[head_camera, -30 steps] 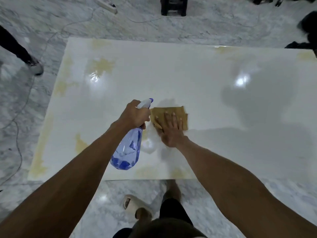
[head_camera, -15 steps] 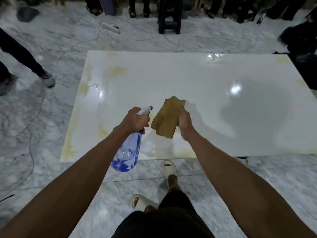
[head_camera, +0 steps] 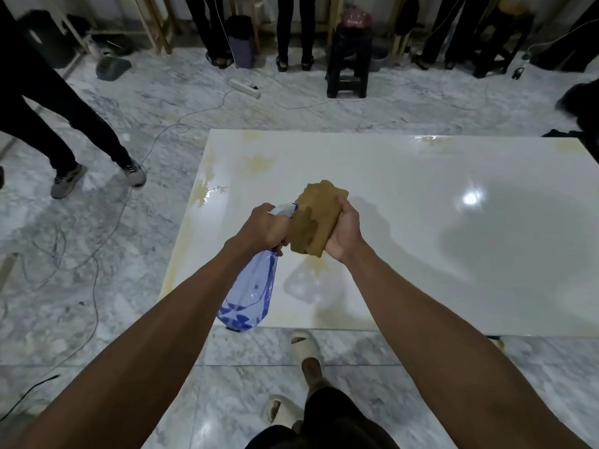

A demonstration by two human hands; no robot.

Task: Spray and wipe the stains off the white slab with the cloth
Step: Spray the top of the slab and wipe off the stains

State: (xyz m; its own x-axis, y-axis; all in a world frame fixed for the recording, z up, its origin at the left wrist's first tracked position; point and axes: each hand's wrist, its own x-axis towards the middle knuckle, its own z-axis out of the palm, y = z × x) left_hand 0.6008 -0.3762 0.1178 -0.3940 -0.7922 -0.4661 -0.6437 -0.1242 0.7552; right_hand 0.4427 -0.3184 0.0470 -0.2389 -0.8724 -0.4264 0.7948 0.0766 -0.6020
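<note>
Above the near-left part of the glossy white rectangular slab [head_camera: 405,196], both hands were held up off the surface. The left hand [head_camera: 264,226] was wrapped round the neck of a clear blue plastic spray bottle [head_camera: 249,296], fingers curled at the white trigger head [head_camera: 285,209], body hanging down and toward the person. The right hand [head_camera: 345,233] gripped a folded tan-brown cloth [head_camera: 316,218] from its right side, thumb and fingers closed on it; the cloth was raised, not touching the slab, its long axis running from the wrist up and away. A darker damp patch was seen on its left face.

The nozzle was pointed approx. at the cloth, just beside it, so the cloth lay directly right of the left-hand fingers. It is judged that wetting the cloth was the step in hand, w/ wiping to follow.

Yellowish stains [head_camera: 259,163] were spread along the slab's left edge and far-left corner, w/ fainter ones at the near edge below the hands [head_camera: 317,265] and at the far-right edge. The left-edge stains lay nearer the left hand, yet the cloth was in the right, so a reach across leftward would probably be called for. Much of the task seemed left undone.
</note>
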